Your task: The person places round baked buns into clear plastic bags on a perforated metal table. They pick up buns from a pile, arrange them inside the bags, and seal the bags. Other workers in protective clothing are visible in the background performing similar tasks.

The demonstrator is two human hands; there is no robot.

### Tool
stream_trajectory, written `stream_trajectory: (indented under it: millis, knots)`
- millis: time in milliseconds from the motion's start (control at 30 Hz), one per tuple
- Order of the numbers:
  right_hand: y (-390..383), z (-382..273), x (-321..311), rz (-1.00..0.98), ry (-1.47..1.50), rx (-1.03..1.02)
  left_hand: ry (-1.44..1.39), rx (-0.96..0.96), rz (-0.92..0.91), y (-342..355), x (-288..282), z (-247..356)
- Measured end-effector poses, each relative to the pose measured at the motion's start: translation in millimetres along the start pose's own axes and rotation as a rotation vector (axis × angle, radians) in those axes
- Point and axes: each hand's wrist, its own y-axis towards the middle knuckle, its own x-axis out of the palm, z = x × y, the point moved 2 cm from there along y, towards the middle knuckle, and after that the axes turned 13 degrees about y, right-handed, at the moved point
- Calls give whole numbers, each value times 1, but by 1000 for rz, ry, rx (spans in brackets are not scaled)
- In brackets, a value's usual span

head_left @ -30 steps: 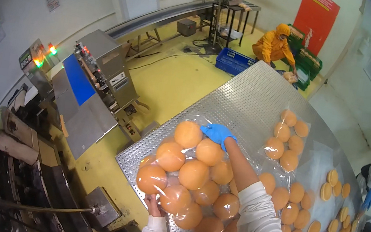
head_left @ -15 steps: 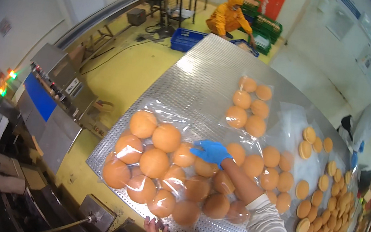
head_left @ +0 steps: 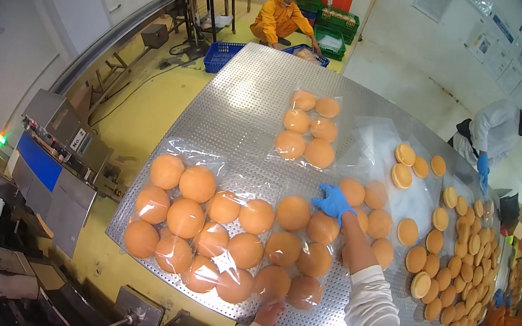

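My right hand [head_left: 334, 203], in a blue glove, is at the far edge of a clear plastic bag of round buns [head_left: 283, 250], its fingers closed on the film. At the near edge of the same bag is my bare left hand [head_left: 270, 313], fingers curled against the film under a bun. This bag lies flat on the perforated metal table [head_left: 245, 86]. To its left, side by side, lie another bag of buns [head_left: 246, 251] and a further one [head_left: 185, 218], their clear film shining. Under my right forearm rests one more bag of buns [head_left: 379, 224].
A bag of buns [head_left: 310, 128] lies farther back. Loose buns [head_left: 453, 279] cover the right side, near empty clear bags [head_left: 380, 154]. A person in white [head_left: 498, 131] stands at right; one in orange [head_left: 281, 21] crouches by crates [head_left: 336, 22]. Machinery [head_left: 64, 147] stands left.
My view has shifted right. My right hand has moved right along the far edge, and my left hand right along the near edge. The overlapping buns now lie spread flat in neat rows.
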Motion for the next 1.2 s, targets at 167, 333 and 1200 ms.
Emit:
stream_trajectory:
  millis: [167, 333, 1200]
  knots:
    - [-18, -24, 3, -5, 73, 65, -114, 4, 203, -1, 10, 11]
    - [-27, -8, -18, -267, 93, 59, -78, 63, 156, 15, 16, 1]
    - [-30, -70, -32, 691, 142, -159, -762, 318, 973, -54, -149, -81]
